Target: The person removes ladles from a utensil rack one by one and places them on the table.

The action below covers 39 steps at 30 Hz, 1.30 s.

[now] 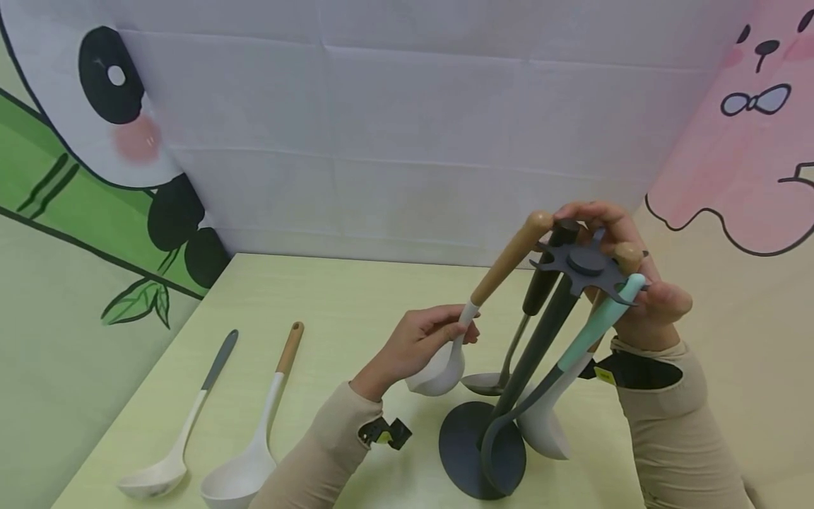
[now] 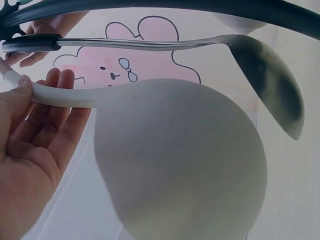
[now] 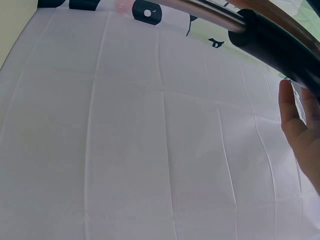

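Note:
My left hand pinches the white neck of a ladle with a wooden handle; its pale bowl fills much of the left wrist view. The handle's end leans up beside the dark top of a utensil rack. Around that top, from behind, my right hand grips the rack, its fingers by the end of a black-handled steel ladle. Also on the rack hang a grey ladle with a turquoise handle and another white ladle, partly hidden behind it.
The rack's round base stands on a pale table. To the left lie a white ladle with a grey handle and a white ladle with a wooden handle. A white wall covering with cartoon animals rises behind the table.

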Each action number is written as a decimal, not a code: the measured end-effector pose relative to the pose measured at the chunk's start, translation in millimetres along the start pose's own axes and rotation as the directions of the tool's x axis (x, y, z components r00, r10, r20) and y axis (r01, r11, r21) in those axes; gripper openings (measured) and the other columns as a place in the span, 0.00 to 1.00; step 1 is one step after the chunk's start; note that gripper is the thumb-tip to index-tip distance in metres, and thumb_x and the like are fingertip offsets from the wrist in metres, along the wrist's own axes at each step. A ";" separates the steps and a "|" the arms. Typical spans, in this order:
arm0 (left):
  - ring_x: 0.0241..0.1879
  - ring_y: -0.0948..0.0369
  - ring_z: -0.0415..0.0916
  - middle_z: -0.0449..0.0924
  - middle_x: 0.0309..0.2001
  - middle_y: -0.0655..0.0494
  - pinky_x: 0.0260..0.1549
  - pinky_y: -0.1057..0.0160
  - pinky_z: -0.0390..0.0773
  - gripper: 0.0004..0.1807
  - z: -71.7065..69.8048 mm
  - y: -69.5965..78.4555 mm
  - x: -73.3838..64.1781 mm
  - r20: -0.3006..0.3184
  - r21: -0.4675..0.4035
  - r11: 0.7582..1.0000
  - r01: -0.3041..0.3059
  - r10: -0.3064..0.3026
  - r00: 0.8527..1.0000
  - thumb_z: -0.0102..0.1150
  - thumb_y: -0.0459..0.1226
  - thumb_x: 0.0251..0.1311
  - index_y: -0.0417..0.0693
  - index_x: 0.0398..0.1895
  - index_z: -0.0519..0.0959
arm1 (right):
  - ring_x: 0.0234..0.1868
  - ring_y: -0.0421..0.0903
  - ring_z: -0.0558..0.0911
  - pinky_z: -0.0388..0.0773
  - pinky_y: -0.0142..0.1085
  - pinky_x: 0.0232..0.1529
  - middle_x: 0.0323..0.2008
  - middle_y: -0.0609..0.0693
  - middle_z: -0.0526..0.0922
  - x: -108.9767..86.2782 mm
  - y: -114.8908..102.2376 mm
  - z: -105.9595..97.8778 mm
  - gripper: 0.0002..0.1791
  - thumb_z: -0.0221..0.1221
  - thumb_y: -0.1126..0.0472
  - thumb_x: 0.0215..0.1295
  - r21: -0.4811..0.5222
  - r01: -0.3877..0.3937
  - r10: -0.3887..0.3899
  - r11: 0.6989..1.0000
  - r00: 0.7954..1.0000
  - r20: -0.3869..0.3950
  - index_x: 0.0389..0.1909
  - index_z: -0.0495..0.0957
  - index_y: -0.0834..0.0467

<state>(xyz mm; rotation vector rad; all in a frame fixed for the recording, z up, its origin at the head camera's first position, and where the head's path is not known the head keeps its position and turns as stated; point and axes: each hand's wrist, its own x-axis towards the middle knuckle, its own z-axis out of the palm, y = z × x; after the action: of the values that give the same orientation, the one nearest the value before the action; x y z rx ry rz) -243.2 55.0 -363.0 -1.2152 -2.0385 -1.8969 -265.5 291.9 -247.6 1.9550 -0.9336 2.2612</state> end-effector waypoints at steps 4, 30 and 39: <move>0.41 0.45 0.84 0.82 0.38 0.37 0.46 0.54 0.83 0.11 -1.5 -0.2 5.4 -0.023 0.013 1.000 0.010 -0.010 1.000 0.52 0.23 0.68 0.27 0.51 0.78 | 0.57 0.57 0.66 0.66 0.40 0.58 0.59 0.69 0.66 3.7 -1.2 -7.1 0.37 0.45 0.62 0.48 0.018 -0.005 0.005 1.000 1.000 0.012 0.62 0.59 0.77; 0.39 0.55 0.84 0.86 0.39 0.44 0.44 0.59 0.83 0.13 -11.2 -16.1 25.1 -0.244 0.166 0.971 0.172 -0.129 0.961 0.59 0.28 0.66 0.34 0.53 0.80 | 0.65 0.63 0.66 0.69 0.53 0.62 0.58 0.68 0.67 14.3 -9.9 -58.2 0.37 0.49 0.60 0.49 0.059 -0.075 0.076 0.995 0.997 -0.023 0.62 0.60 0.75; 0.37 0.58 0.84 0.86 0.39 0.49 0.40 0.60 0.83 0.12 -20.9 -16.0 15.6 -0.342 0.191 0.931 0.312 -0.235 0.910 0.63 0.31 0.65 0.40 0.50 0.82 | 0.65 0.64 0.65 0.68 0.54 0.62 0.58 0.69 0.66 14.8 -9.2 -56.1 0.37 0.50 0.59 0.50 0.052 -0.077 0.078 0.996 0.996 -0.032 0.62 0.60 0.75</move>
<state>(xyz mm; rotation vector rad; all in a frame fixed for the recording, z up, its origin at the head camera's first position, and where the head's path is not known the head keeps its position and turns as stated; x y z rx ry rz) -272.2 45.5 -362.3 -0.5487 -2.2641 -1.7380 -315.7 318.6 -232.8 1.9266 -0.9746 2.3743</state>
